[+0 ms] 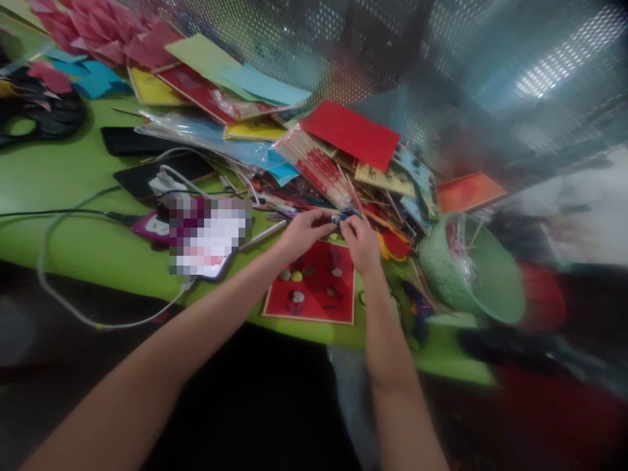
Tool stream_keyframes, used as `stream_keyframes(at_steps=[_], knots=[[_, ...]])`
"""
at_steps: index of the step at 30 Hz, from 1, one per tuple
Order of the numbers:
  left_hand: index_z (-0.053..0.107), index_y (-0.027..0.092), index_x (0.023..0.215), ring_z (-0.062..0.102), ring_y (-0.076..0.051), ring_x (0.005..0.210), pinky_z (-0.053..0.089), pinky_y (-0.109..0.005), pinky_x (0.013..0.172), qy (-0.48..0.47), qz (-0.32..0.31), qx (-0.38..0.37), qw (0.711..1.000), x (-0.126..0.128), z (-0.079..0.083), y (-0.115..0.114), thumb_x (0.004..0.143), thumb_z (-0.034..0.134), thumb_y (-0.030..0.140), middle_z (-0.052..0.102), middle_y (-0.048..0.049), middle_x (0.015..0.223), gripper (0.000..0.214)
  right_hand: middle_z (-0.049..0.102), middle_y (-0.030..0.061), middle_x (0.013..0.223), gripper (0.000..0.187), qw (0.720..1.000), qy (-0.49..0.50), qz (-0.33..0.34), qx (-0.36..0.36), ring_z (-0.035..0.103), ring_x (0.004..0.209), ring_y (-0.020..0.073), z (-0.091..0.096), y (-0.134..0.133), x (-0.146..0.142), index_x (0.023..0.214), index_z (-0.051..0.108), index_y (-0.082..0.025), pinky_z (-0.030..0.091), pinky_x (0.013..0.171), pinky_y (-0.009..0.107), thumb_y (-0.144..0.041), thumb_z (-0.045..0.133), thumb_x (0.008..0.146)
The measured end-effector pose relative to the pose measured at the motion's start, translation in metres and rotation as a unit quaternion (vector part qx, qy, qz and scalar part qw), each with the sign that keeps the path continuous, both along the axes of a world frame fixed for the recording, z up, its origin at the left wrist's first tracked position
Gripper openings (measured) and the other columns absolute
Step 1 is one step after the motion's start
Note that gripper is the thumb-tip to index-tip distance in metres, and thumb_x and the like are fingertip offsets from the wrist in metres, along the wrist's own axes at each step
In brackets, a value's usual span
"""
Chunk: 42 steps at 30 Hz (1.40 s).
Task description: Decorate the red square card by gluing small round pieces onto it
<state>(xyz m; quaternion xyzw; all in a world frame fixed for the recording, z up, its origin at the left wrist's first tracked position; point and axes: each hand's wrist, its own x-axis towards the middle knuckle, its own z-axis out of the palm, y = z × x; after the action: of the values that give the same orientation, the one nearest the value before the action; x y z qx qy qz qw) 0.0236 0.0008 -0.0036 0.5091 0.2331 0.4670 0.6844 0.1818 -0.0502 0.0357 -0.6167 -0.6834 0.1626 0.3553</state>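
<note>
My left hand [310, 229] and my right hand [360, 241] meet above the far edge of a red square board [314, 294]. Between their fingertips is a small dark bluish object [339, 217], too small and blurred to name. Both hands have their fingers pinched together at it. The red board lies flat near the table's front edge, with a pale rim, dark drawn shapes and several small round pieces, some whitish and one yellow [297, 277]. My right forearm passes beside the board's right side.
Beyond my hands is a heap of bundled sticks [316, 163], a red sheet [350, 134] and other coloured paper. A green bowl [500, 288] stands at right, by a dark-handled tool [419, 307]. At left are a lit phone [216, 239], a white cable [42, 255] and pink paper [98, 29].
</note>
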Motion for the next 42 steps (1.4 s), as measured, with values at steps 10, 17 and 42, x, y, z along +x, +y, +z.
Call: stream_keyframes(at_steps=[10, 17, 42], knots=[[0.076, 0.014, 0.106, 0.067, -0.020, 0.092, 0.051, -0.036, 0.091, 0.062, -0.001, 0.072, 0.995, 0.003, -0.010, 0.005, 0.079, 0.072, 0.032, 0.076, -0.0073, 0.099, 0.033, 0.046, -0.0035, 0.065, 0.039, 0.997, 0.028, 0.046, -0.057, 0.045, 0.065, 0.0145, -0.002, 0.002, 0.006, 0.073, 0.044, -0.024, 0.033, 0.063, 0.028, -0.053, 0.046, 0.098], [0.076, 0.012, 0.098, 0.067, -0.018, 0.084, 0.052, -0.036, 0.090, 0.027, -0.032, 0.028, 0.999, 0.003, -0.009, 0.003, 0.076, 0.075, 0.035, 0.074, -0.0047, 0.086, 0.032, 0.048, -0.0016, 0.069, 0.033, 0.998, -0.014, 0.055, -0.007, 0.045, 0.067, 0.0156, -0.003, 0.002, 0.002, 0.072, 0.041, -0.023, 0.031, 0.065, 0.029, -0.044, 0.043, 0.098], [0.077, 0.013, 0.102, 0.069, -0.020, 0.087, 0.054, -0.038, 0.092, 0.032, -0.032, 0.017, 0.999, 0.001, -0.007, 0.002, 0.074, 0.079, 0.042, 0.076, -0.0061, 0.091, 0.040, 0.035, -0.0041, 0.070, 0.024, 0.979, 0.167, 0.079, -0.085, 0.035, 0.068, 0.0136, -0.007, 0.007, 0.000, 0.072, 0.038, -0.023, 0.029, 0.065, 0.029, -0.036, 0.048, 0.090]])
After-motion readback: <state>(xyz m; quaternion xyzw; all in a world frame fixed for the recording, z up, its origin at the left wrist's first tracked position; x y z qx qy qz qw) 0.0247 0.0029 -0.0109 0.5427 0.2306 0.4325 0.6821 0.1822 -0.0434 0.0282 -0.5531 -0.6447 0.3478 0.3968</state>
